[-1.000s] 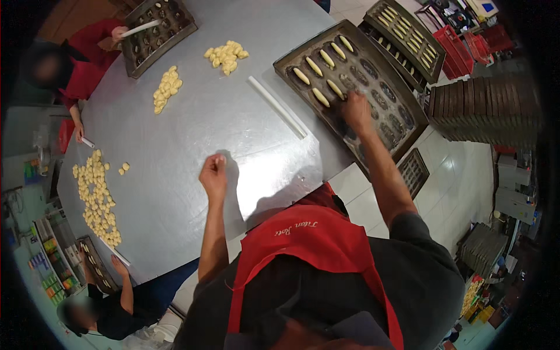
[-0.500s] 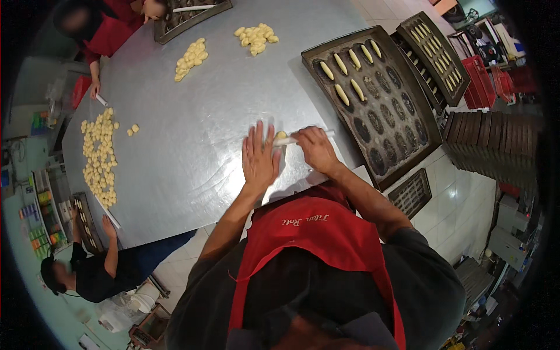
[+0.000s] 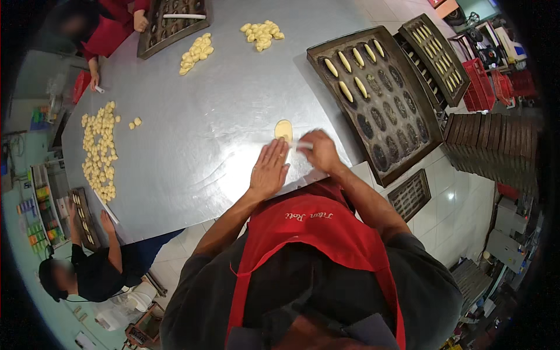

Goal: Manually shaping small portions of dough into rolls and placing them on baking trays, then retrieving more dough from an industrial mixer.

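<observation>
Worktop: grey, wide and shiny; its near edge is used for the work.
Tray: placed at the right; seven long dough rolls are laid in its far hollows.
Dough balls: heaped at the left; two smaller heaps are seen at the far side.
Left hand: laid flat, fingers nearly straight and close together; nothing is seen gripped.
Right hand: fingers curled narrow round the white stick; the grip is a bit blurred.
Stick: pointed left, between the hands; its left end cannot be made out.
Flat dough: found on the worktop, just beyond the left fingertips.
Rolling step: dough seems to be getting pressed flat.
Next push: gentle, even pressing seems to be needed, so nothing is torn.
</observation>
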Motion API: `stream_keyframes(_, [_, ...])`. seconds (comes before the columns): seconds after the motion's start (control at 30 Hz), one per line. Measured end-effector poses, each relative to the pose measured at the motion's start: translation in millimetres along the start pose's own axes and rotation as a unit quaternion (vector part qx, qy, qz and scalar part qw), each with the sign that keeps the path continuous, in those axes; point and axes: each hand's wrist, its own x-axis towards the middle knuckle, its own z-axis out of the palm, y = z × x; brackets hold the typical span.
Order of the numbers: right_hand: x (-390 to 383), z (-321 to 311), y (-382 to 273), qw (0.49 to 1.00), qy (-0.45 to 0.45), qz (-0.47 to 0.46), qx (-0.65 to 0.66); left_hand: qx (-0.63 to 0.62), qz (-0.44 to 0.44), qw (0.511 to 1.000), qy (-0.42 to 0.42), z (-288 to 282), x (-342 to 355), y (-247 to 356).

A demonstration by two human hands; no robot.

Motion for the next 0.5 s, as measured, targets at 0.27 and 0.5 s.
stream_keyframes(0.27, [56, 16, -40, 0.94, 0.166, -0.061, -0.291, 0.021, -0.086, 0.988, 0.127, -15, 77, -10])
stream_keyframes(0.5, [-12, 41, -46, 0.939, 0.157, -0.111, -0.286, 0.024, -0.007, 1.0, -0.003, -5, -10, -6])
